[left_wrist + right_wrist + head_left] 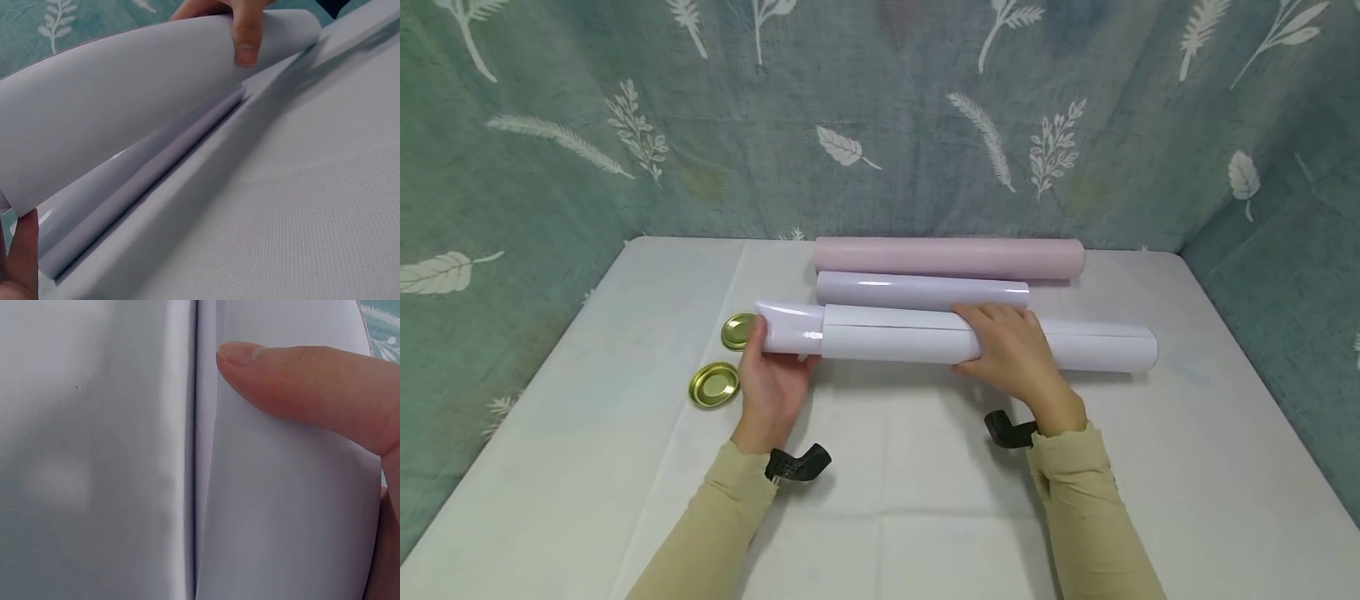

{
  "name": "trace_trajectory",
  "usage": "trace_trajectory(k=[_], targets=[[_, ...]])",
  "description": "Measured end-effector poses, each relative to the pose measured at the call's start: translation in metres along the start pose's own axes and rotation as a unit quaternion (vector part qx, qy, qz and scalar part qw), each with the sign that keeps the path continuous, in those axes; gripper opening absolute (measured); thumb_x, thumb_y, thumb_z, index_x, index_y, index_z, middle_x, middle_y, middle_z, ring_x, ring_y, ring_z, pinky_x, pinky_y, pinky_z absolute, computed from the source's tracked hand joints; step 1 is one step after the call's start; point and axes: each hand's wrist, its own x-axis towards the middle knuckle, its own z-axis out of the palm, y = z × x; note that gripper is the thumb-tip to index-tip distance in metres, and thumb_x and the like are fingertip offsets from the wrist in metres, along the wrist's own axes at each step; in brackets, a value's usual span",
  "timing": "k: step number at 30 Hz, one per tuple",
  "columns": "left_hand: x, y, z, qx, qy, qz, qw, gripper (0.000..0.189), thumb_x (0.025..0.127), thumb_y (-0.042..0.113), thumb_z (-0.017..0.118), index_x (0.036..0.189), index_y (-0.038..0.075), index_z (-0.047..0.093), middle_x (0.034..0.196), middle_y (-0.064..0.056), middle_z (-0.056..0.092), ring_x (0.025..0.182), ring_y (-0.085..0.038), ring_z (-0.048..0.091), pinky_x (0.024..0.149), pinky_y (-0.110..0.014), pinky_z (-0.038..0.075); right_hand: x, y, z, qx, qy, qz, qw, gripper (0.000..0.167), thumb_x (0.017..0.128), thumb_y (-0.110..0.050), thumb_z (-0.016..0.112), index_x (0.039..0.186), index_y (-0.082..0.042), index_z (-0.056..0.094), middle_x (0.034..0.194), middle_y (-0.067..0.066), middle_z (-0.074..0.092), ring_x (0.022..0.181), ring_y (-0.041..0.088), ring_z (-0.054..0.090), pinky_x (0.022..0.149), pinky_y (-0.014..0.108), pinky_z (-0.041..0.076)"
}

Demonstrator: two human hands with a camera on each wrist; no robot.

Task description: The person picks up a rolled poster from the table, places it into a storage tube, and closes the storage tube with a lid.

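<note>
hands apart, the left hand (772,392) pinches the glossy lavender end (792,327) jutting from the white roll (891,335); the right hand (1017,346) grips the roll's middle, probably to steady it, roughly parallel to the worktop's (925,533) back edge.

No text, label, brand, number or sign can be read in any of the views.

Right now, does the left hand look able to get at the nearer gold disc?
Probably yes, if it lets go first: the left hand holds the glossy lavender end sticking out of the white roll. The nearer gold disc lies on the table right beside that hand, with nothing over it.
</note>
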Motion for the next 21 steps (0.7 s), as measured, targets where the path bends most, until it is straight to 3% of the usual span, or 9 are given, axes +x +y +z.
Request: trace_trajectory(k=[4, 10, 21], targets=[[-0.0006, -0.0022, -0.0020, 0.010, -0.002, 0.005, 0.9999, 0.040, 0.089, 0.038, 0.049, 0.121, 0.020, 0.032, 0.119, -0.003, 0.036, 0.113, -0.019, 0.036, 0.092, -0.043, 0.030, -0.0011, 0.0014, 0.0035, -0.006, 0.002, -0.002, 1.0000, 0.077, 0.061, -0.043, 0.077, 0.128, -0.023, 0.046, 0.118, 0.000, 0.054, 0.110, 0.022, 0.047, 0.087, 0.047, 0.030], [-0.0001, -0.0042, -0.0008, 0.015, 0.004, 0.014, 0.9998, 0.028, 0.092, 0.026, 0.047, 0.117, 0.024, 0.035, 0.118, -0.001, 0.036, 0.108, -0.018, 0.037, 0.084, -0.040, 0.033, -0.0009, 0.0033, 0.0028, -0.004, 0.006, -0.003, 1.0000, 0.077, 0.061, -0.043, 0.078, 0.128, -0.023, 0.046, 0.118, 0.000, 0.053, 0.110, 0.022, 0.046, 0.087, 0.047, 0.030], [-0.0003, -0.0059, -0.0003, 0.080, -0.006, 0.010, 0.9967, 0.026, 0.092, 0.022, 0.047, 0.117, 0.014, 0.040, 0.113, -0.003, 0.041, 0.104, -0.018, 0.041, 0.086, -0.037, 0.036, -0.0008, 0.0037, 0.0020, -0.001, 0.004, 0.001, 1.0000, 0.076, 0.061, -0.043, 0.077, 0.128, -0.023, 0.046, 0.118, 0.000, 0.054, 0.110, 0.021, 0.047, 0.088, 0.046, 0.030]])
